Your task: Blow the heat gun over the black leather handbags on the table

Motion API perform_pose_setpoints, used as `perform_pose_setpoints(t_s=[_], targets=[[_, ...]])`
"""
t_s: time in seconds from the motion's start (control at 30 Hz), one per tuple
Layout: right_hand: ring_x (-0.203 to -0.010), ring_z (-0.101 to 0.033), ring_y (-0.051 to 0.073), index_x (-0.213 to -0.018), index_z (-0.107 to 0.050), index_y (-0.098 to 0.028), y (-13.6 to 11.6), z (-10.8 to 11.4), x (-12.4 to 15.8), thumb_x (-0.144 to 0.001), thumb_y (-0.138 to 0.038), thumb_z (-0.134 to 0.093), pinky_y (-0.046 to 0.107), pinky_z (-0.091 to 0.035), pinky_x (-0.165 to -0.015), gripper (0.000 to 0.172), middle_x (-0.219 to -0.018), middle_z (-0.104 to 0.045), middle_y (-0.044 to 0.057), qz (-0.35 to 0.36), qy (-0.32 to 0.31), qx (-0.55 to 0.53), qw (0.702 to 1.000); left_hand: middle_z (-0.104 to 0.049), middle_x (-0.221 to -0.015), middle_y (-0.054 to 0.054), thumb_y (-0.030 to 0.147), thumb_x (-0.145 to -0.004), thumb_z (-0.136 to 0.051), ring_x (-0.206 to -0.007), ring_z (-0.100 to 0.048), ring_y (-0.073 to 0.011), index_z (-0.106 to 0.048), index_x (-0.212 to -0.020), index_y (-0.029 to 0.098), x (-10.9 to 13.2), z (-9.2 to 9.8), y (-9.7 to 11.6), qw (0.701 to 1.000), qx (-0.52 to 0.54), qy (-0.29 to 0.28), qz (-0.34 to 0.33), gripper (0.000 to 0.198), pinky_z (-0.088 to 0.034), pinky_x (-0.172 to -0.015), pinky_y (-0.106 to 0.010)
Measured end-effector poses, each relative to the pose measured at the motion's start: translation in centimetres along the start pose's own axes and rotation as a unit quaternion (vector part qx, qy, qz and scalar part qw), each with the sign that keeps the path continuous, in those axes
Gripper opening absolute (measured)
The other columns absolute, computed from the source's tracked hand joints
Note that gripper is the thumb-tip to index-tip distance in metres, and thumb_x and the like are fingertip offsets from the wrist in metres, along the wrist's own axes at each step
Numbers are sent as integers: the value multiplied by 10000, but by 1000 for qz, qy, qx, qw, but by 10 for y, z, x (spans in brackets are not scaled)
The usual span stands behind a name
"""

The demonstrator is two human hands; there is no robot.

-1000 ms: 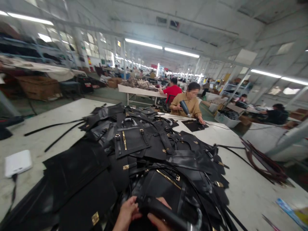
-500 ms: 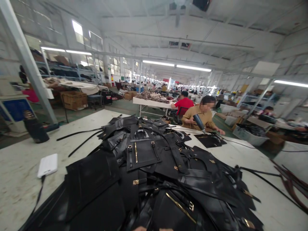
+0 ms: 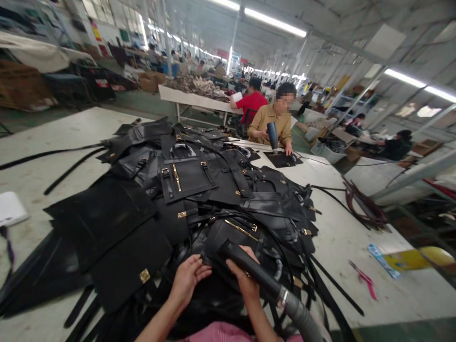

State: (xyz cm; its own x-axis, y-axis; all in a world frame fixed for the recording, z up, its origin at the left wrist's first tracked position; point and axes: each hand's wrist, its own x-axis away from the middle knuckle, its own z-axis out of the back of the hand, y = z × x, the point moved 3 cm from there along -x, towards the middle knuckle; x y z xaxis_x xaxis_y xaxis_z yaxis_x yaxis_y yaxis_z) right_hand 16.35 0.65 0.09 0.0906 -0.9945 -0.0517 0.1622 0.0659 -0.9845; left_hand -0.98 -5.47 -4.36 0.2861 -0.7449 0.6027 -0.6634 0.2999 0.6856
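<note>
My right hand (image 3: 245, 278) is wrapped round a black tube-shaped nozzle (image 3: 258, 270). A metal clamp joins it to a grey ribbed hose (image 3: 302, 313) running down to the lower right. To its left, the fingers of my left hand (image 3: 188, 278) are closed on the edge of a black leather bag piece, which is largely lost against the dark pile. Just beyond both hands lies a black bag panel (image 3: 224, 237) with a gold zip and buckle. The heap holds several more, including a front panel (image 3: 188, 178) with a handle and two buckles.
The white table (image 3: 356, 275) carries pink-handled snips (image 3: 365, 280), a yellow bottle-like object (image 3: 420, 257) and a coil of brown straps (image 3: 365, 204). A white power bank (image 3: 10, 209) sits at left. Across the table, a co-worker (image 3: 270, 118) holds a heat gun (image 3: 272, 135) over a black panel.
My view has tilted down and turned right. Both hands, barely visible at the bottom edge before, now show fully, with the black nozzle in the right. The co-worker's head has lifted slightly.
</note>
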Motion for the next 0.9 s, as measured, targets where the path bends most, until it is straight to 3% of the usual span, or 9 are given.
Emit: perform_pose_setpoints(t_s=[0.1,0.2,0.33,0.47,0.57,0.7,0.8,0.9], targets=[[-873,-620,218,-932,-660,-237,9,1,19,-672,-295,-748,325,-477,-850,281,-901,-669,-2,-31,-58,-50,997,-695,-719,-49,186,-619,-713,-662,-677,-180,-600,-779,140,-2,1,1,1000,-11,-4,2,201,-560,-687,-309],[-869,-613,205,-921,-655,-238,17,-9,30,-654,-260,-757,310,-464,-837,286,-896,-656,-15,-37,-74,-78,994,-682,-689,-14,231,-604,-747,-641,-655,-154,-616,-780,145,-4,2,-1,999,-34,-22,-11,235,-547,-654,-278],[-875,-613,213,-947,-651,-232,17,-26,21,-662,-315,-772,322,-473,-823,321,-917,-654,-6,-15,-59,-82,995,-687,-697,-17,257,-617,-766,-647,-659,-160,-602,-740,141,-5,-1,-5,997,-39,-71,12,235,-564,-663,-292],[-913,-603,214,-952,-646,-216,11,-22,5,-682,-319,-767,329,-463,-876,314,-946,-645,4,15,-11,-69,997,-710,-765,-47,155,-651,-738,-727,-702,-193,-589,-793,139,-8,-1,-5,998,-22,-57,35,207,-577,-683,-286],[-944,-598,227,-976,-646,-217,16,-2,0,-682,-332,-757,350,-460,-906,335,-977,-649,18,-8,33,-48,998,-702,-761,-40,112,-677,-719,-760,-712,-208,-574,-788,140,-12,0,-4,999,-25,-31,28,185,-588,-684,-279],[-723,-585,184,-985,-632,-213,40,38,10,-667,-376,-761,309,-504,-702,379,-892,-653,8,-73,94,-44,992,-711,-792,-24,63,-690,-721,-735,-703,-177,-592,-863,143,-14,-6,-19,999,-19,-12,33,230,-610,-708,-310],[-593,-527,150,-1009,-628,-204,63,73,31,-653,-396,-782,291,-482,-642,433,-725,-614,-39,-112,161,-47,979,-727,-826,-122,44,-737,-693,-812,-711,-229,-625,-791,72,-14,-19,-48,988,-37,-59,139,91,-613,-763,-359],[-639,-553,172,-932,-668,-218,82,108,65,-669,-411,-774,321,-489,-727,344,-679,-608,-34,-138,222,-5,965,-727,-877,-201,66,-806,-639,-833,-717,-274,-652,-804,3,-18,-33,-75,966,-57,-80,240,64,-616,-750,-353]])
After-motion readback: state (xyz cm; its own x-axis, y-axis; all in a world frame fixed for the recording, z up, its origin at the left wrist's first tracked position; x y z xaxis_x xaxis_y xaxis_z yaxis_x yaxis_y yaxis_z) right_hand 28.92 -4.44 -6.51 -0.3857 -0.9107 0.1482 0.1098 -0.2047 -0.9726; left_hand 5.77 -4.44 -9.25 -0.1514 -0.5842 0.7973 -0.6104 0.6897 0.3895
